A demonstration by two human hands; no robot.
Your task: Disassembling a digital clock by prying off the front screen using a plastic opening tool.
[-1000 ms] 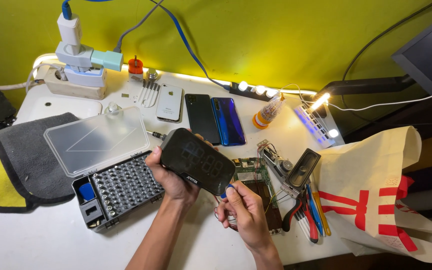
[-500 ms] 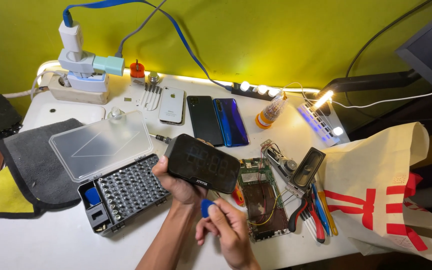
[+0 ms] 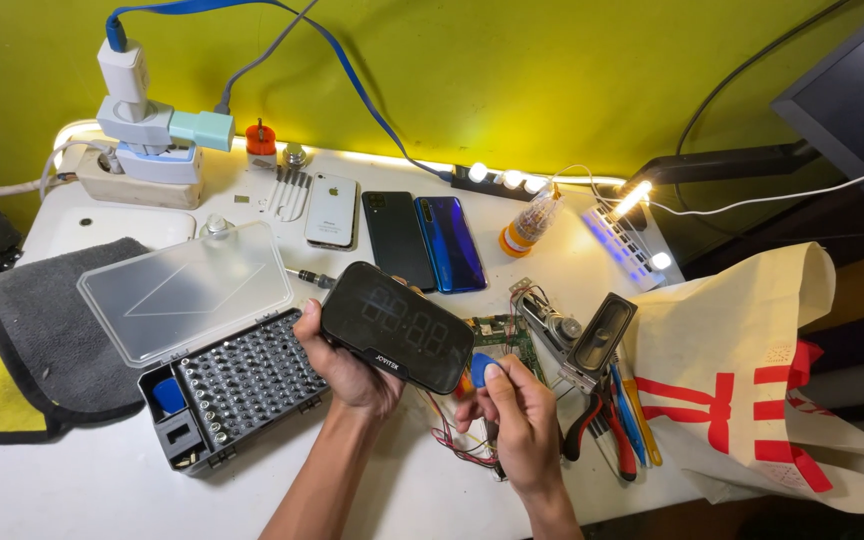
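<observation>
Right now, left hand (image 3: 352, 365) grips a black rectangular plastic clock w/ dark display (image 3: 397, 325), fingers wrapped under it, held tilted above the white table (image 3: 82, 480). Right hand (image 3: 517, 415) pinches a small blue plastic pick (image 3: 480, 366) btwn thumb & fingertips, just beside the clock's lower right corner. Open grey screwdriver-bit case w/ clear lid (image 3: 232, 385) sits to the left; green circuit board (image 3: 500, 335) lies behind the hands.

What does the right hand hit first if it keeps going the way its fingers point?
Likely the lower right edge of the black clock device: the right hand aims its blue pick up-left at it. Depth is unclear.
</observation>
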